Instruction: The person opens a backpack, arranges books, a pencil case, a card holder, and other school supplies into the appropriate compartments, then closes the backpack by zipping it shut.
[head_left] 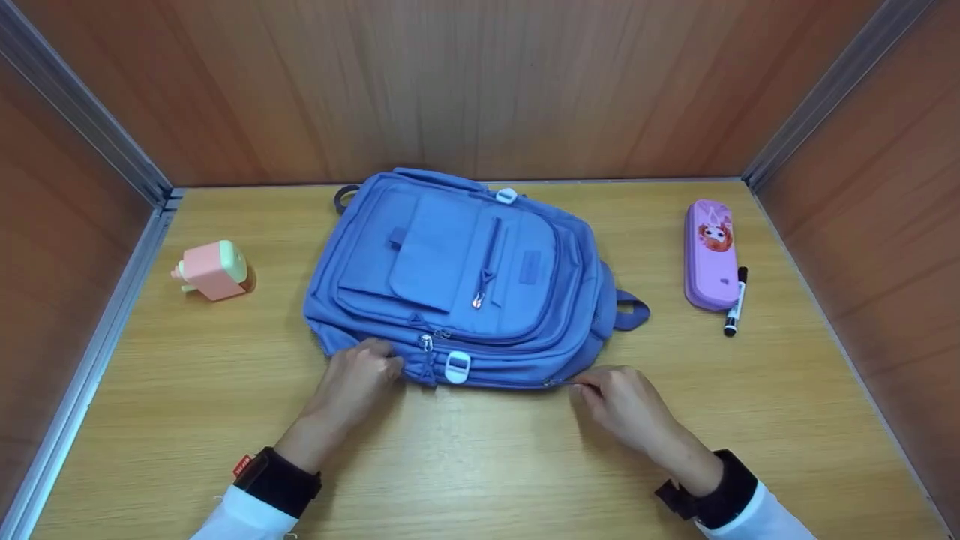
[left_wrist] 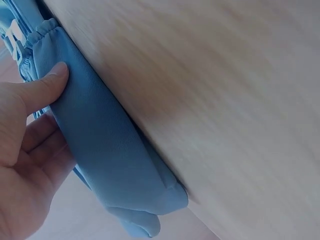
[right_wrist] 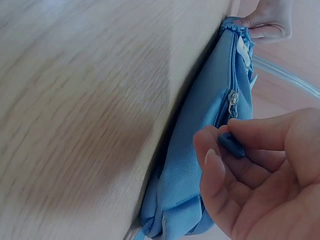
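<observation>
Presently the bag (head_left: pixel 442 247) lies across the middle of the table (head_left: pixel 480 465), long axis left to right. The right hand (head_left: pixel 626 401), nearer the slider (right_wrist: pixel 233 98), pinches its pull (right_wrist: pixel 232 145) just right of it; the left hand (head_left: pixel 360 371) grips the side pocket (left_wrist: pixel 100 115). A buckle (head_left: pixel 457 367) sits between them. Case (head_left: pixel 711 262) and marker (head_left: pixel 736 306) lie near the table's right edge, a pink object (head_left: pixel 210 270) near the left.

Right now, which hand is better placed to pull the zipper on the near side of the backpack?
Probably the right hand: its fingers pinch the zipper pull on the backpack. The left hand grips the side pocket, away from that pull, so it seems better for steadying.
</observation>
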